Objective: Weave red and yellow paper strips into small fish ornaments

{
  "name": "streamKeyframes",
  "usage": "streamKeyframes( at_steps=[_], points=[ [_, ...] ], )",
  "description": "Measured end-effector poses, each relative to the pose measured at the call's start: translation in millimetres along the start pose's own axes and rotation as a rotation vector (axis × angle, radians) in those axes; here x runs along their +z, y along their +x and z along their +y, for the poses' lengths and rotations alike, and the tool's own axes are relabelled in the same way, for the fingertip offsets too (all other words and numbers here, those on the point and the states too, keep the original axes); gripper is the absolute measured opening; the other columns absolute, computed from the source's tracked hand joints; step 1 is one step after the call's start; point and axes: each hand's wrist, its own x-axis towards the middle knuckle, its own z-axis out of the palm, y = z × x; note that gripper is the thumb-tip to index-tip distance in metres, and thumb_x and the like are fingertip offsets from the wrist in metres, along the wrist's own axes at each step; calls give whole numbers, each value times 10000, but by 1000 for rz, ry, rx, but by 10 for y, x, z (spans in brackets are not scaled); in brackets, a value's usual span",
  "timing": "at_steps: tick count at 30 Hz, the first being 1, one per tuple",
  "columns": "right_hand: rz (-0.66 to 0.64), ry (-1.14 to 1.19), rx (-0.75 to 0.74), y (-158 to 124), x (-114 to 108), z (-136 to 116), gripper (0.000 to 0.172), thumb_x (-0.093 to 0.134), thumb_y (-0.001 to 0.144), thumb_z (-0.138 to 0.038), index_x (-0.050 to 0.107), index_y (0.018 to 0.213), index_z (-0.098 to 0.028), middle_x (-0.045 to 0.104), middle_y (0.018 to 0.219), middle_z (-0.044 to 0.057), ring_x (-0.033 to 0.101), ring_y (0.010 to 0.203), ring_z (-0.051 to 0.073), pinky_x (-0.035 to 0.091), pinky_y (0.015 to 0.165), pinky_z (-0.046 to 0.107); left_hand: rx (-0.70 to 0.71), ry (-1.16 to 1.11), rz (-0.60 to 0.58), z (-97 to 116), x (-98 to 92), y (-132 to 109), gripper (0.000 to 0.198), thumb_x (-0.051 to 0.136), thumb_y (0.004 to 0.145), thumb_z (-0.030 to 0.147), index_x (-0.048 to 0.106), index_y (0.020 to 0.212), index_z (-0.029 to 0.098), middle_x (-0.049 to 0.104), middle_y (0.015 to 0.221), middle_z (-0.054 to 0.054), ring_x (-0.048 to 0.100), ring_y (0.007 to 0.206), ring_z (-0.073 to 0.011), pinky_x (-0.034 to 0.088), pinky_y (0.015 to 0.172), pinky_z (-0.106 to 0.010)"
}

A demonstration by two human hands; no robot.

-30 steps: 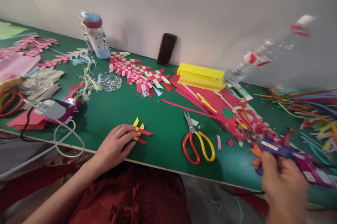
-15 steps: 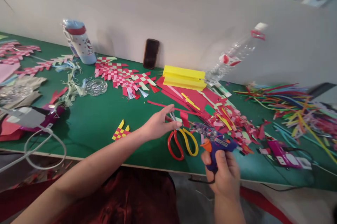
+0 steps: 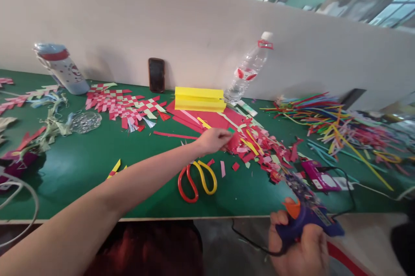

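Note:
My right hand (image 3: 300, 245) is wrapped round the handle of a blue hot glue gun (image 3: 319, 217) with an orange trigger, over the table's front edge. Its nozzle points up and left toward the paper scraps (image 3: 270, 155). My left hand (image 3: 214, 140) reaches across the table with thumb and fingers pinched together beside red paper pieces; whatever lies between the fingertips is hidden. Scissors (image 3: 197, 181) with one red and one yellow handle lie below that hand, their blades partly covered by it. A woven yellow-and-red paper piece (image 3: 115, 170) shows partly behind my left forearm.
Folded yellow paper (image 3: 199, 99) lies on red sheets. A phone (image 3: 157, 75), a plastic bottle (image 3: 249, 71) and a flask (image 3: 63, 68) stand along the wall. Woven paper fish shapes (image 3: 123, 105) lie left; colourful strips (image 3: 324, 116) and a purple power bank (image 3: 319, 176) lie right.
My right hand has carried the glue gun to the right and down, off the scissors' side. My left hand's fingers have closed from apart to pinched, farther up by the red scraps. The view has turned right.

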Motion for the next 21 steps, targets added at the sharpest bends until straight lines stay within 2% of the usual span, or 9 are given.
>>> streamKeyframes(
  at_steps=[3,4,6,9,12,14,17,19,21],
  points=[
    [-21,-74,74,-91,-110,26,204,634,871,-418,607,1011,-272,639,808,-2,551,620,141,477,472,253,73,101,-36,198,69,196,546,672,707,104,593,1247,99,544,1361,-207,581,1175,-303,471,971,-398],
    [-69,-101,109,-136,-109,52,219,616,879,-428,602,1037,-278,614,734,-12,539,577,141,449,430,241,95,130,-38,240,2,199,580,661,706,92,574,1279,97,484,1426,-212,538,1234,-311,445,1008,-402],
    [-216,-161,198,-228,-63,118,262,550,906,-479,596,1077,-285,553,620,-33,470,459,127,363,347,223,140,179,-24,283,-285,89,584,587,731,54,554,1310,123,467,1457,-175,521,1257,-283,429,1030,-391],
    [-417,-223,324,-345,100,234,312,503,915,-533,604,1065,-278,531,556,-43,379,360,102,287,303,215,297,424,103,251,-973,-386,470,522,801,90,568,1269,102,601,1305,-156,603,1123,-221,467,969,-364],
    [-608,-321,335,-461,380,336,296,543,895,-532,619,975,-258,566,554,-29,414,379,107,321,334,218,198,645,355,108,-1609,-1125,306,521,850,187,626,1133,137,685,1046,-86,641,841,-156,510,788,-309],
    [-769,-387,269,-554,618,376,311,538,898,-534,633,978,-248,590,575,-15,498,460,131,422,438,246,107,808,463,-47,-1846,-1625,240,532,858,218,641,1066,169,673,1008,-51,622,801,-143,492,767,-297],
    [-936,-455,231,-703,975,391,364,509,913,-536,642,1049,-225,604,610,-6,564,567,156,487,609,294,-59,922,457,-325,-1899,-2185,205,503,892,247,648,1025,188,650,993,-45,615,758,-141,492,738,-293],
    [-982,-499,266,-784,1161,383,378,494,920,-537,638,1056,-215,589,609,-13,548,562,152,471,599,289,-98,941,411,-502,-1809,-2384,194,496,911,248,654,1011,199,650,971,-46,630,823,-165,498,762,-299],
    [-992,-523,288,-841,1282,376,384,485,925,-537,636,1059,-210,570,598,-21,535,558,148,457,577,278,-53,956,342,-641,-1693,-2462,192,518,933,287,648,1049,207,653,994,-59,621,944,-197,498,835,-321]
  ],
)
